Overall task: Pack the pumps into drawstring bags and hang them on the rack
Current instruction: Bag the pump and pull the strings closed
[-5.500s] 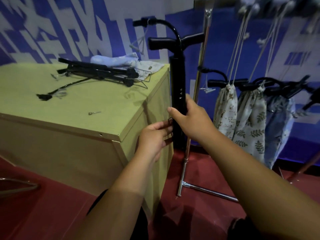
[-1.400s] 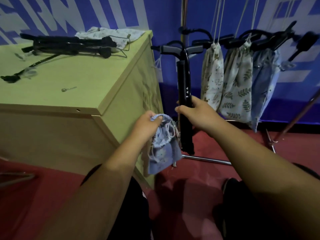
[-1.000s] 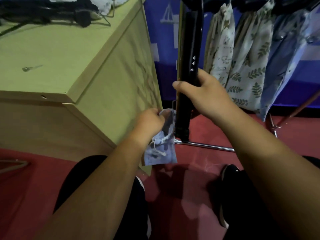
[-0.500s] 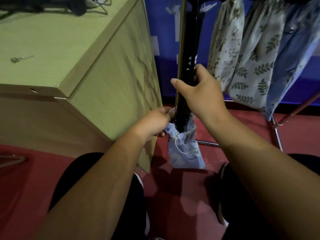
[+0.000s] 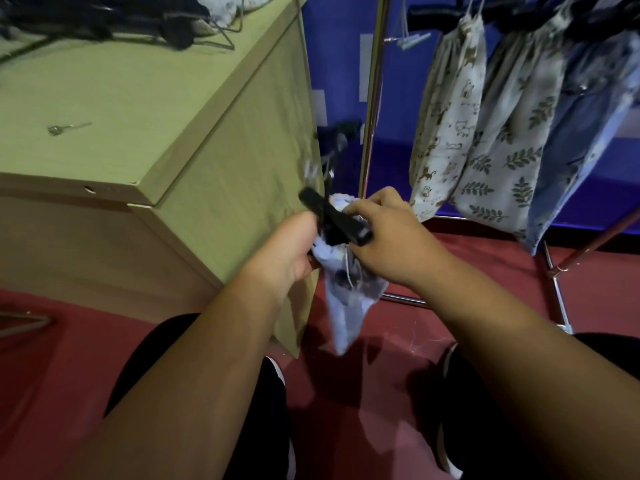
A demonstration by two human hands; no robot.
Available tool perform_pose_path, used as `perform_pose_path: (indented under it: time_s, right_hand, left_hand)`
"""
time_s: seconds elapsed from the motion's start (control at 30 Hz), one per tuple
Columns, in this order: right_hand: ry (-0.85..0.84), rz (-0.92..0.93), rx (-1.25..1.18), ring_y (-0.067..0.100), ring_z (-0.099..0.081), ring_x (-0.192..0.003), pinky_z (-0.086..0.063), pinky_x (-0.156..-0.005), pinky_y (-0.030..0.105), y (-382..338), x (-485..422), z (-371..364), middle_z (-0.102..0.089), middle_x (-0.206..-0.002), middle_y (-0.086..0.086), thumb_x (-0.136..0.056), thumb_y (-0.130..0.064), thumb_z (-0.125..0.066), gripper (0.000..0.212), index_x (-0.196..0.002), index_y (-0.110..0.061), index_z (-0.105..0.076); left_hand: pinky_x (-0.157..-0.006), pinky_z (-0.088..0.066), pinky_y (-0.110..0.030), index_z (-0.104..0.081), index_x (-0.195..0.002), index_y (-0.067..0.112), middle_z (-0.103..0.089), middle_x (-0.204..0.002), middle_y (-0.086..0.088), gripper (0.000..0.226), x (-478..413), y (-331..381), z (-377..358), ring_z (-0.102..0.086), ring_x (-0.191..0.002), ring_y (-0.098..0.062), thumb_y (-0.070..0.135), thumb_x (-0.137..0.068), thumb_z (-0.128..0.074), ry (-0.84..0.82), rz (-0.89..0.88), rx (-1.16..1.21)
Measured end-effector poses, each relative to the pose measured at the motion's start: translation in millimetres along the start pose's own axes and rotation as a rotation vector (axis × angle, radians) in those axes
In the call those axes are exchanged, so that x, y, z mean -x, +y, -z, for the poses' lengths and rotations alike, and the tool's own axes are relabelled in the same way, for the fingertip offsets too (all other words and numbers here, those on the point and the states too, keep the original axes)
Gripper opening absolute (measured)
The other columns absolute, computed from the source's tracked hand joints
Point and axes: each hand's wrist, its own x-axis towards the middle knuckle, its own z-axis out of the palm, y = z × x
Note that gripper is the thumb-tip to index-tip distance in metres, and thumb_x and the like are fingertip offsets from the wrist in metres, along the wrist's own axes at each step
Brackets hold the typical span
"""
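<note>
Between two hands (image 5: 291, 251) (image 5: 391, 244), one pump (image 5: 332, 216), one bag (image 5: 349, 306)

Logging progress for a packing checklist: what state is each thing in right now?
left hand, grips the mouth of the blue bag.
right hand, holds the handle of the pump.
pump, in the blue bag, handle sticking out.
blue bag, hanging below the hands, not yet on the rack.
three hung bags, on the rack.
spare pumps, lying unpacked on the table.
</note>
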Motion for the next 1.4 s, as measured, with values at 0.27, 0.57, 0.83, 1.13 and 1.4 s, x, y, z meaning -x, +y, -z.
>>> perform_pose_path:
  time_s: [0.27, 0.57, 0.83, 1.13, 1.4]
  right_hand:
    - [-0.124, -0.18, -0.243, 0.029, -0.069, -0.097, -0.049, -0.074, 0.031, 10.6, -7.9, 6.0, -0.066, -0.121, 0.01, -0.094, -0.034, -0.076, 0.067, -0.15, -0.024, -0.041]
    - [-0.124, -0.173, -0.163, 0.024, -0.062, -0.075, -0.045, -0.064, 0.033, 9.6, -8.7, 10.9, -0.071, -0.084, 0.006, -0.102, -0.027, -0.067, 0.019, -0.097, -0.011, -0.074]
    - [0.051, -0.294, -0.436, 0.017, -0.055, -0.058, -0.046, -0.058, 0.033, 21.2, -18.5, -0.1, -0.064, -0.068, 0.002, -0.104, -0.028, -0.069, 0.017, -0.092, -0.018, -0.073]
    - [0.063, -0.335, -0.698, 0.008, -0.045, -0.039, -0.041, -0.046, 0.024, 24.6, -18.9, 4.3, -0.056, -0.05, -0.01, -0.103, -0.011, -0.071, 0.012, -0.097, -0.016, -0.081]
    - [0.065, -0.226, -0.536, -0.003, -0.055, -0.048, -0.041, -0.049, 0.01, 30.7, -16.9, 5.5, -0.073, -0.074, -0.005, -0.102, -0.011, -0.074, 0.018, -0.108, -0.023, -0.086]
  left_hand:
    - [-0.085, -0.056, -0.038, -0.07, -0.091, 0.009, -0.075, -0.083, -0.01, 0.029, 14.3, 11.6, -29.5, -0.07, -0.077, -0.026, 0.018, -0.106, -0.046, -0.099, 0.203, -0.023]
    - [-0.068, -0.062, -0.028, -0.071, -0.092, 0.008, -0.077, -0.078, -0.005, 0.029, 8.7, 12.9, -24.7, -0.075, -0.069, -0.017, 0.013, -0.105, -0.046, -0.128, 0.141, -0.029]
    - [-0.104, -0.057, -0.047, -0.071, -0.119, -0.001, -0.078, -0.112, -0.022, 0.03, 9.9, 2.5, -35.2, -0.075, -0.108, -0.036, 0.013, -0.1, -0.051, -0.003, 0.029, 0.035]
    - [-0.085, -0.058, -0.049, -0.067, -0.126, 0.011, -0.072, -0.114, -0.013, 0.068, 13.0, 8.0, -20.9, -0.07, -0.093, -0.032, 0.018, -0.059, -0.053, -0.247, 0.157, -0.168]
    - [-0.064, -0.044, -0.032, -0.06, -0.128, 0.018, -0.07, -0.1, -0.011, 0.024, 11.3, 6.6, -15.1, -0.059, -0.079, -0.021, 0.015, -0.105, -0.052, -0.238, -0.145, -0.987]
